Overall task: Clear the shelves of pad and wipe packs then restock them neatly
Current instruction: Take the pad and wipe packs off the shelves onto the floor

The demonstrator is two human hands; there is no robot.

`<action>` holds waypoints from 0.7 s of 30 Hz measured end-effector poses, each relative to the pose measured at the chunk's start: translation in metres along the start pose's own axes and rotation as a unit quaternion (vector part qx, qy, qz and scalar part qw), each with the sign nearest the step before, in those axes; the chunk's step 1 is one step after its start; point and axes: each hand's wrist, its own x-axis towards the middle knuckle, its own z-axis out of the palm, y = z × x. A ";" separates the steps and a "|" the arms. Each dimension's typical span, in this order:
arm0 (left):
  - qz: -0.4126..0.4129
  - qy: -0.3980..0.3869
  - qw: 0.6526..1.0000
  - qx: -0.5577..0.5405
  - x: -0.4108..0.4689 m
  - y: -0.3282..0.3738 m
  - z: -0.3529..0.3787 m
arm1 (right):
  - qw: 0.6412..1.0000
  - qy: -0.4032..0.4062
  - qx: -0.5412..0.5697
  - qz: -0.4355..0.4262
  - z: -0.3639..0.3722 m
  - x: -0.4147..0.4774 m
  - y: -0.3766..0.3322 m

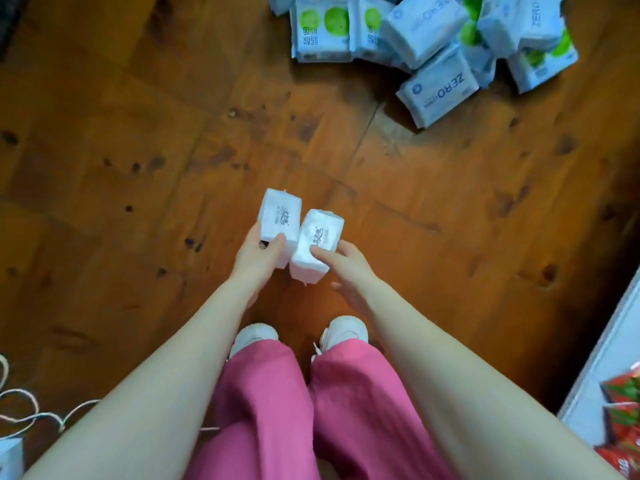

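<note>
- Left hand (263, 258) — fingers grasping a white pack (278, 220) by its near end, thumb across the top face.
- Right hand (349, 271) — fingers grasping a second white pack (317, 240) at its near right corner; the two packs touch side by side, held above the wooden floor (138, 150).
- Heap of packs (433, 39), some blue-and-white and some green-spotted, lying on the floor at upper right, well apart from the hands.
- Pink trousers (277, 410) and pale shoes (254, 336) below; red packets (623, 410) at the right edge.
</note>
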 end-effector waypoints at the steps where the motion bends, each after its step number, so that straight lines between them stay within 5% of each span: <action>1: -0.006 0.014 1.000 0.010 -0.009 0.003 -0.005 | 1.000 0.008 0.003 -0.001 -0.001 -0.012 -0.004; 12: 0.019 -0.024 0.997 0.071 -0.210 0.138 -0.051 | 0.992 0.074 0.082 -0.056 -0.050 -0.234 -0.074; 21: 0.166 -0.111 0.980 0.024 -0.404 0.295 -0.041 | 0.959 0.167 0.119 -0.197 -0.141 -0.471 -0.119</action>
